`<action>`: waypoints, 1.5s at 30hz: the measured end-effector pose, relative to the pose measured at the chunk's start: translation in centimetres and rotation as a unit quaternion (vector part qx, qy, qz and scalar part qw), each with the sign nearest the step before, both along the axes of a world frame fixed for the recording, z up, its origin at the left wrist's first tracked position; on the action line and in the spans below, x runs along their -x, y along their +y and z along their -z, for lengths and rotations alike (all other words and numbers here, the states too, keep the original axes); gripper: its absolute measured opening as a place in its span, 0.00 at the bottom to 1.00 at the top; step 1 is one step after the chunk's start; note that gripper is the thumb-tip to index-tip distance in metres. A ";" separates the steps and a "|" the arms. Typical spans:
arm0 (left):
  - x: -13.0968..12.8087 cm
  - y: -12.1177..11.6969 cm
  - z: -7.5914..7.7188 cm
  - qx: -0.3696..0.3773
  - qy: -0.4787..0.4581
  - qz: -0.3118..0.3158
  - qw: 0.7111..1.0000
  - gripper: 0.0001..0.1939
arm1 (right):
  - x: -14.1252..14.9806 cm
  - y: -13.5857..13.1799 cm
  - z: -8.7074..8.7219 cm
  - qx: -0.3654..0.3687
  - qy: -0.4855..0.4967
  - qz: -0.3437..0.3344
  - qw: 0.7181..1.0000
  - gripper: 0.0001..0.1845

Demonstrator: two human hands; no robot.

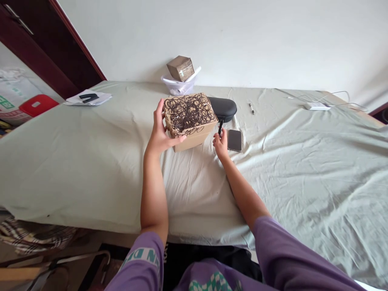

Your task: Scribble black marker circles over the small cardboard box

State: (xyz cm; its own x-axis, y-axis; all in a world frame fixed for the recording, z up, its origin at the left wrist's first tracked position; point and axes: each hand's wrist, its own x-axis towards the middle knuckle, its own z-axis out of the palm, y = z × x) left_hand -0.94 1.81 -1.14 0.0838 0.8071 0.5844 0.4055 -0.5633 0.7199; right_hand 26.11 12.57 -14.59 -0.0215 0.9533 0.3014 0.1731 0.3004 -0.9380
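Note:
A brown cardboard box (194, 137) stands over the middle of the cloth, its top covered in looping black scribbles. My left hand (160, 131) grips the box's left end, thumb along the near edge and fingers at the far side. To the right of the box, my right hand (221, 143) is closed around a black marker (221, 127) that points up, apart from the box. Just right of that hand lies a dark smartphone (235, 140). Behind the box sits a black hard case (224, 108), partly hidden by it.
A pale green cloth (91, 161) covers the table. At the back, a plastic bowl (178, 88) bears a smaller taped box (181, 68). Papers (103, 98) with a black object (89, 97) lie far left. A small pen-like item (251, 108) and a white power strip (317, 106) are to the right.

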 end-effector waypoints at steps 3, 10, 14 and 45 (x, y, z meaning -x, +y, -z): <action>0.0 -0.1 -0.1 -0.001 -0.001 -0.001 1.000 0.75 | 0.3 -0.2 -0.3 -0.005 0.039 0.027 0.999 0.29; 0.0 0.2 0.2 0.014 -0.004 0.016 1.000 0.76 | 0.5 -0.5 -1.5 -0.035 0.053 0.053 0.997 0.23; 0.0 0.2 0.3 0.039 -0.003 0.033 0.999 0.75 | -0.4 -0.4 -4.2 -0.058 0.074 0.083 0.992 0.25; -1.9 0.0 0.3 0.271 0.052 0.101 0.956 0.69 | 3.3 -9.7 -10.2 -0.449 -0.049 -0.015 0.892 0.06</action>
State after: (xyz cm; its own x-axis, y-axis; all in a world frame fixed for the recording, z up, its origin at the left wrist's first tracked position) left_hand 0.98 1.81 -1.43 0.3043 0.9504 0.0643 0.4126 -0.1924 0.8904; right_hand 22.83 2.87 -4.40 -0.1111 0.3271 0.9384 0.2212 0.9287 -0.2975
